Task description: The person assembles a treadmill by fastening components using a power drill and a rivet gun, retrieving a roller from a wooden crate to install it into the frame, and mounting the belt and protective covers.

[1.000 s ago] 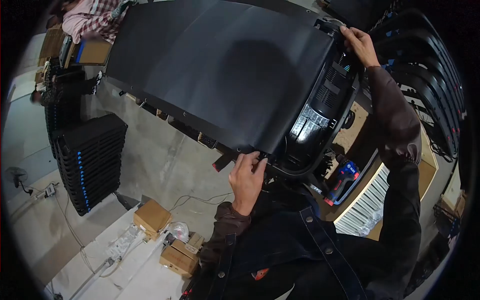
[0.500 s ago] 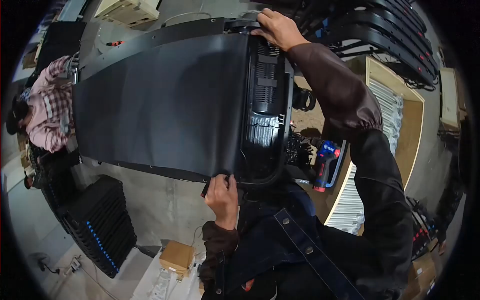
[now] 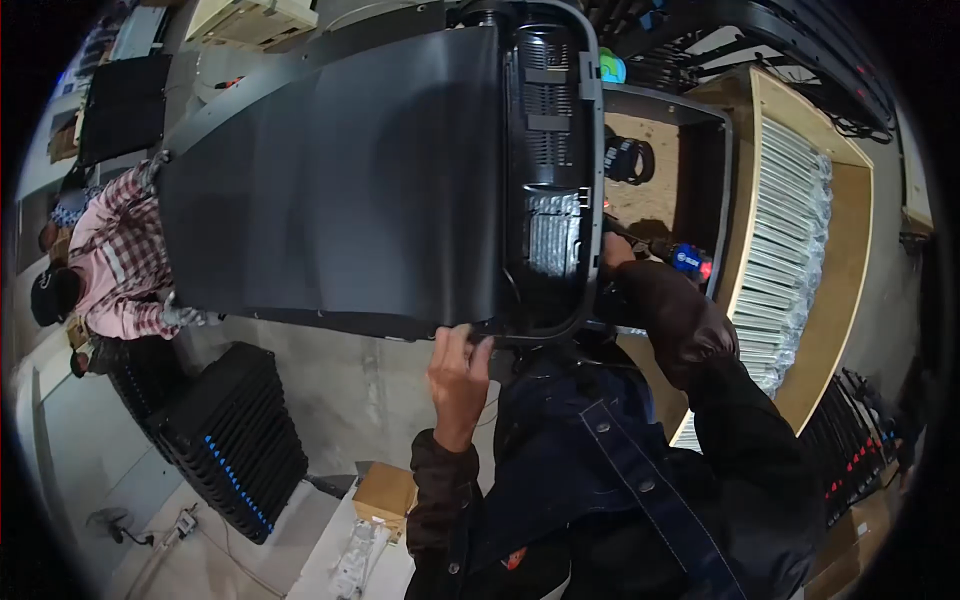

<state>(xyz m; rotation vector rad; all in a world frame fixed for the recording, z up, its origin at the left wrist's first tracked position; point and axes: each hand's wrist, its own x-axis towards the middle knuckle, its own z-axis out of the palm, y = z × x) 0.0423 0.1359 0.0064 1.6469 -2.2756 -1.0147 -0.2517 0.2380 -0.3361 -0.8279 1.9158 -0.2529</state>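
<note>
A treadmill base with a wide black belt (image 3: pixel 340 180) lies before me, its motor end with a ribbed black motor housing (image 3: pixel 545 90) on the right. My left hand (image 3: pixel 458 385) is closed at the near side rail, fingers curled against its edge by the belt's corner. Beyond the motor end, my right hand (image 3: pixel 617 250) reaches down into a dark-rimmed box (image 3: pixel 728 150); its fingers are mostly hidden by the base and sleeve. Near that hand lies a blue and red power drill (image 3: pixel 690 260). A black coiled strap or tape roll (image 3: pixel 630 160) is also in the box.
A co-worker in a checked shirt (image 3: pixel 120 245) stands at the far left end of the base, gloved hands by its corners. A wooden crate (image 3: pixel 850 200) holds wrapped metal tubes at right. Stacked black parts (image 3: pixel 230 440) and a cardboard box (image 3: pixel 385 492) stand on the near left.
My right hand has left the base's far motor-end corner and moved down into the box by the drill. My left hand stays at the near rail. The co-worker's lower hand now shows.
</note>
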